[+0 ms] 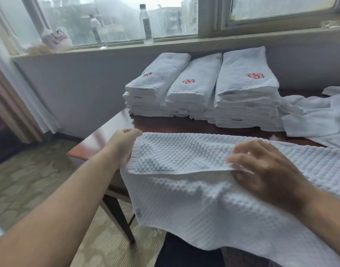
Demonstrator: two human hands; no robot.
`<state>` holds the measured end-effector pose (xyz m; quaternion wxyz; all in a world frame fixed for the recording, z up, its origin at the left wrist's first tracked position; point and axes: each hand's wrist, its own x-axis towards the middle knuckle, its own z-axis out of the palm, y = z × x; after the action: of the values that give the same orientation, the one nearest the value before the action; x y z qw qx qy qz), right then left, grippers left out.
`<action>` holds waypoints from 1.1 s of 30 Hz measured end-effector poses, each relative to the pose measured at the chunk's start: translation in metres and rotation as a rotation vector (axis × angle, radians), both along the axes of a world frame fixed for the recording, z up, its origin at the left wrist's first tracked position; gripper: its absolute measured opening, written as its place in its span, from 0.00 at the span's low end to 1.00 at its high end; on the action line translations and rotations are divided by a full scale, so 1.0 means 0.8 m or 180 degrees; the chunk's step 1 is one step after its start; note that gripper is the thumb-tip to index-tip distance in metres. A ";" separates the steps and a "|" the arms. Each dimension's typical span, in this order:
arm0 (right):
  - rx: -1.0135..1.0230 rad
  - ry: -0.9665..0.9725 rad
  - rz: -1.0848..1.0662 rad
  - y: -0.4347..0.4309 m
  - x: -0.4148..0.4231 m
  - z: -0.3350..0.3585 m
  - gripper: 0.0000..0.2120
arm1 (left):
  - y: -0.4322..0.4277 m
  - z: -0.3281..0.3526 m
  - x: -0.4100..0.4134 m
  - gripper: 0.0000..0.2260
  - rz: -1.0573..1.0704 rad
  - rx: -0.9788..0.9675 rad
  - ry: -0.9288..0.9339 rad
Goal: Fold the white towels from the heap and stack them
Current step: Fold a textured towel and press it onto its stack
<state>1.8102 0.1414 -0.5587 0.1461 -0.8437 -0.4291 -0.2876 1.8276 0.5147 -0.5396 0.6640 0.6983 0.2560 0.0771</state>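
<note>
Head camera looks down across a dark wooden table [165, 125]. From where I stand, a good part of the job looks done. Three folded stacks [192, 93] of white towels sit side by side at the far edge of the table, below the window sill [242, 38]. Each top towel shows a red embroidered emblem. The right-hand stack stands a little taller than the other two.

Work remains, though. A loose heap [319, 116] of unfolded white towels lies to the right of the stacks, touching the nearest one and running out of view, so I cannot say how many are left.

The towel in hand is a waffle-weave towel [184, 189]. It lies across the near edge of the table and hangs down over the person's lap. Its upper part is already turned over itself into a flap, so I judge this to be an early fold, with more folds due before it can join a stack.

The hands are well apart. The left hand [124, 145] grips the towel's left end, thumb and finger pinching the far corner. The right hand [265, 170] has curved fingers over the flap's near edge and appears to pinch it, though motion blur softens the fingertips.

Two clear water bottles [146, 24] stand on the sill, away from the work.
</note>
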 end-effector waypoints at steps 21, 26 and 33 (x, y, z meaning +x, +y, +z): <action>-0.1387 0.1167 -0.1339 0.003 -0.035 0.018 0.39 | -0.063 -0.020 -0.023 0.24 -0.0360 0.4116 0.0278; -0.1518 0.1904 -0.1583 -0.011 -0.033 0.002 0.45 | -0.088 -0.043 -0.062 0.31 -0.1330 0.4087 0.0103; -0.1546 0.1944 -0.1576 0.003 -0.010 0.000 0.42 | -0.058 -0.038 -0.028 0.28 -0.1699 0.4265 0.0308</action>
<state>1.8019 0.1438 -0.5589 -0.0091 -0.9767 -0.2069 0.0568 1.8050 0.4683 -0.5698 0.0774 0.9968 0.0036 0.0218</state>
